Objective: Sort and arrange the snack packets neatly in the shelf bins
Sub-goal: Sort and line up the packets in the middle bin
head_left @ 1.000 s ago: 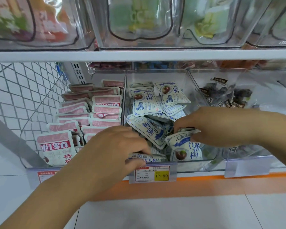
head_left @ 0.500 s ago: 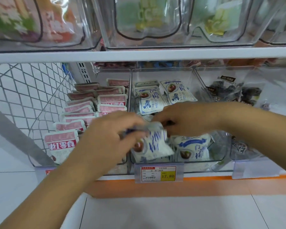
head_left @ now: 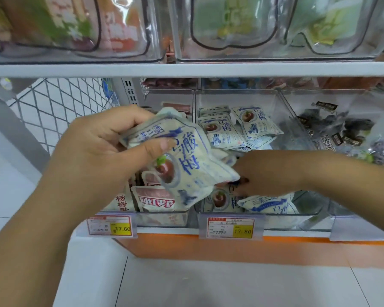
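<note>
Clear, glossy plastic bins [head_left: 235,98]; soft matt white snack packets [head_left: 186,156]; painted metal wire mesh [head_left: 60,107]; paper price tags [head_left: 231,227] behind shiny plastic.

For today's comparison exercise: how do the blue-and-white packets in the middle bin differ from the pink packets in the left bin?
1. The blue-and-white packets carry blue print and a plum picture; the pink packets have pink tops with red lettering.
2. The blue-and-white packets lie loosely, overlapping at angles; the visible pink packets stand upright at the bin front.
3. The left hand holds blue-and-white packets; no pink packet is held.

Both are small sealed pouches in clear bins.
</note>
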Available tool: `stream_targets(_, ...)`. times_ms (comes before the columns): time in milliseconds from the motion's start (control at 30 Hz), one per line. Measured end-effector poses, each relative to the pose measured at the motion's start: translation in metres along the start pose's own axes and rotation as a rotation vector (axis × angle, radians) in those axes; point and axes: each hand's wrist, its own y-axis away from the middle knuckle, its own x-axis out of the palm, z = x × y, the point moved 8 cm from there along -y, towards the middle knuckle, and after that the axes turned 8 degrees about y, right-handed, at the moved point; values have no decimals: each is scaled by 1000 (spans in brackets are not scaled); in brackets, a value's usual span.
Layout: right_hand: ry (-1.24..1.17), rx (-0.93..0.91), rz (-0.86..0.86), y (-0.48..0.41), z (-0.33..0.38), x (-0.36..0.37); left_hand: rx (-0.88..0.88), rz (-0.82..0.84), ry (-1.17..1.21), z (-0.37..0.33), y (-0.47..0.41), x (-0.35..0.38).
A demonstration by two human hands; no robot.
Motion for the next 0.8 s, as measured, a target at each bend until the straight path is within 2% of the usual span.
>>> stream_targets(267,81,9,-13,2,7,3,-186,19,-70,27,8,-13)
stream_targets(600,196,62,-123,-2,7,8,-248,-11,-74,31,9,-26)
stream_targets(700,282,125,-206,-10,8,4,-268,12,-158,36,11,-26)
stream_targets(800,360,162,-211,-19,10,1,-292,53,-196,42,14,-21)
